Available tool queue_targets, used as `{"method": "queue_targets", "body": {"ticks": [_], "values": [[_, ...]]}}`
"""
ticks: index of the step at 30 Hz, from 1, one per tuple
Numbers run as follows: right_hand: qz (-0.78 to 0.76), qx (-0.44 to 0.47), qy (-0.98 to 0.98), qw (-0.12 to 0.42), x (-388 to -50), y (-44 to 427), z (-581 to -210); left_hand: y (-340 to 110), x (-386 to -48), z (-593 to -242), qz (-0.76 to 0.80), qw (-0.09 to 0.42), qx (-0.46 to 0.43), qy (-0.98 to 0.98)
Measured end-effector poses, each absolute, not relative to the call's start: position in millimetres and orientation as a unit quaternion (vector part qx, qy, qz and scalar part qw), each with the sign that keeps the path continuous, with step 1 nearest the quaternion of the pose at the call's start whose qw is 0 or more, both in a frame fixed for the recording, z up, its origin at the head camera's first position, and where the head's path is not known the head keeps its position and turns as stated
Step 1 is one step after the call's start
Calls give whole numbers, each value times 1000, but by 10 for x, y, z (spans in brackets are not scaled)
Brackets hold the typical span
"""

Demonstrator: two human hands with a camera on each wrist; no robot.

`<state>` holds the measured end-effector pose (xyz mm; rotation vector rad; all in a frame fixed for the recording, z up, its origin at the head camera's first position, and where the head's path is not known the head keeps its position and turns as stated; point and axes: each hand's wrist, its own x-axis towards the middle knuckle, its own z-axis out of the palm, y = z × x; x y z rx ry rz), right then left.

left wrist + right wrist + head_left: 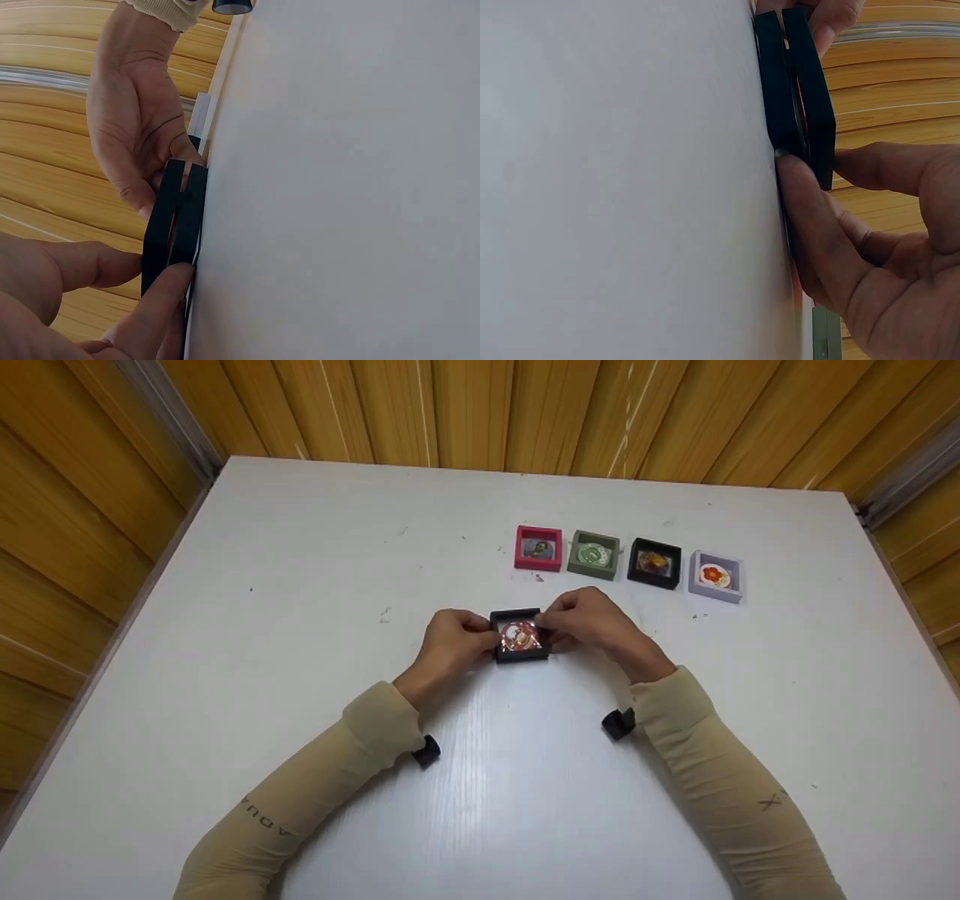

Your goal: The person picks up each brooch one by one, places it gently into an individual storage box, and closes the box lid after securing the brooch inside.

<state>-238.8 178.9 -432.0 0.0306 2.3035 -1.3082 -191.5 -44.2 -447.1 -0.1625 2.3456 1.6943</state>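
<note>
A small black square display frame (pixel 520 658) with a round red-and-white picture piece (pixel 519 636) inside is held just at the table surface. My left hand (pixel 452 643) grips its left side between thumb and fingers. On the opposite side my right hand (pixel 592 620) pinches it, thumb near the top right corner. From the left wrist view, the black frame (pixel 156 232) shows two halves with a narrow gap between them, reddish inside. The same slit runs along the frame (pixel 821 112) in the right wrist view.
Behind the hands stand several similar small frames in a row: a red one (pixel 538 566), a green one (pixel 594 573), a black one (pixel 652 578) and a pale lilac one (pixel 716 593). They rest on the white table (pixel 337 555). Wood-patterned panels (pixel 465 412) border its far edge.
</note>
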Motion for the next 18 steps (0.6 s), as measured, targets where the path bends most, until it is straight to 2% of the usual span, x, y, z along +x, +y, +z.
{"method": "queue_targets", "body": {"ticks": [18], "values": [[-475,15,845,245,-2391,1770,-4323,-437,-1920,-4481,563,108,-46,818]]}}
